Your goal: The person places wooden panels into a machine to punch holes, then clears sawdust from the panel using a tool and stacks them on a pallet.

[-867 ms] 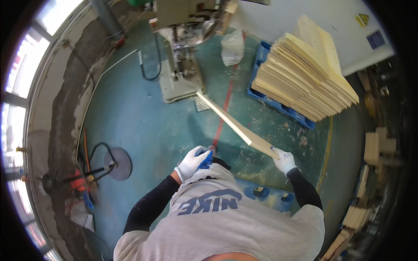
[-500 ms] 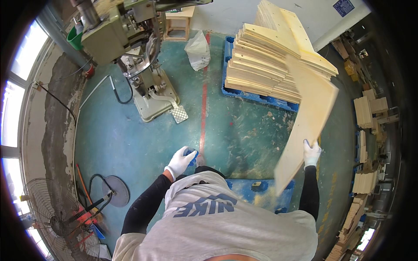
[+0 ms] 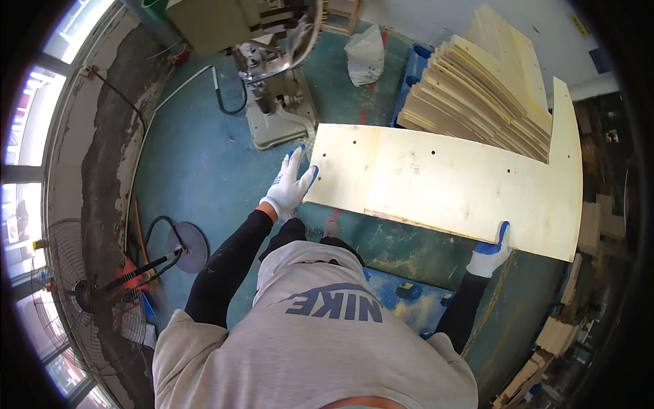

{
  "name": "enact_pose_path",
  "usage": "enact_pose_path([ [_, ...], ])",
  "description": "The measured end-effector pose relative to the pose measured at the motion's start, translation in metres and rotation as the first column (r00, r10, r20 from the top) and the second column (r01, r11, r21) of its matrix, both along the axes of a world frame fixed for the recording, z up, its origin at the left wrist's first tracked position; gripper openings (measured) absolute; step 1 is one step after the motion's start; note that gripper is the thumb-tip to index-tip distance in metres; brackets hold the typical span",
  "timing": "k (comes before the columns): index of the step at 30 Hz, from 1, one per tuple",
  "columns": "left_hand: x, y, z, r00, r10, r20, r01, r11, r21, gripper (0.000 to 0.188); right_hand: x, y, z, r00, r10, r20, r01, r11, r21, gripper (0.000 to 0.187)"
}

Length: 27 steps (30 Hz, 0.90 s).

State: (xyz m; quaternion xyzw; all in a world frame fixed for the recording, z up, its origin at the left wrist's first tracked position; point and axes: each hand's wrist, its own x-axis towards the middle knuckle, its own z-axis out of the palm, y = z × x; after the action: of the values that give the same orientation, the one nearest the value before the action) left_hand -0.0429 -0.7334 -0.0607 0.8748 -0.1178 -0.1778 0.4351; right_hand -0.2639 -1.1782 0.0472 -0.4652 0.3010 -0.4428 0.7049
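Observation:
A large L-shaped plywood panel (image 3: 436, 180), pale with several small dark holes, spans the middle and right in front of me. My right hand (image 3: 490, 252), in a white glove with blue coating, grips its near edge towards the right, thumb on top. My left hand (image 3: 287, 185), gloved alike, is open with fingers spread at the panel's left end; whether its thumb touches the edge I cannot tell. Beyond the panel's left end stands a greenish-grey machine (image 3: 279, 102) with a foot pedal, partly hidden by the panel.
A stack of similar panels (image 3: 470, 88) stands at the far right on a blue pallet (image 3: 413, 65). Another blue pallet (image 3: 402, 300) lies near my right side. A white sack (image 3: 366, 56) sits by the wall. A wire fan (image 3: 82, 296) stands at left; wood pieces (image 3: 558, 334) line the right.
The panel has swung from hanging at my right to lying flat across in front of me. My left hand has opened and come up to its left end. The view has shifted right.

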Motion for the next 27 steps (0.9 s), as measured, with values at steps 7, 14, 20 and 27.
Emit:
enact_pose_path([
  [7,-0.024,0.103,0.002,0.943,0.321,-0.08,-0.327,0.862,-0.388,0.061,0.058,0.084,-0.019,0.963,0.269,0.009,-0.269,0.96,0.079,0.049],
  [14,0.009,0.145,0.055,0.864,0.503,-0.028,-0.477,0.797,-0.371,0.054,0.128,0.166,-0.036,0.954,0.248,0.169,-0.287,0.916,0.279,0.051],
  [20,0.053,0.168,0.061,0.867,0.488,0.097,-0.434,0.837,-0.334,0.053,0.161,0.171,-0.066,0.928,0.358,0.105,-0.373,0.891,0.257,0.046],
  [27,0.063,0.163,0.071,0.875,0.474,0.096,-0.405,0.827,-0.39,0.053,0.17,0.162,-0.084,0.945,0.311,0.102,-0.327,0.896,0.301,0.046],
])
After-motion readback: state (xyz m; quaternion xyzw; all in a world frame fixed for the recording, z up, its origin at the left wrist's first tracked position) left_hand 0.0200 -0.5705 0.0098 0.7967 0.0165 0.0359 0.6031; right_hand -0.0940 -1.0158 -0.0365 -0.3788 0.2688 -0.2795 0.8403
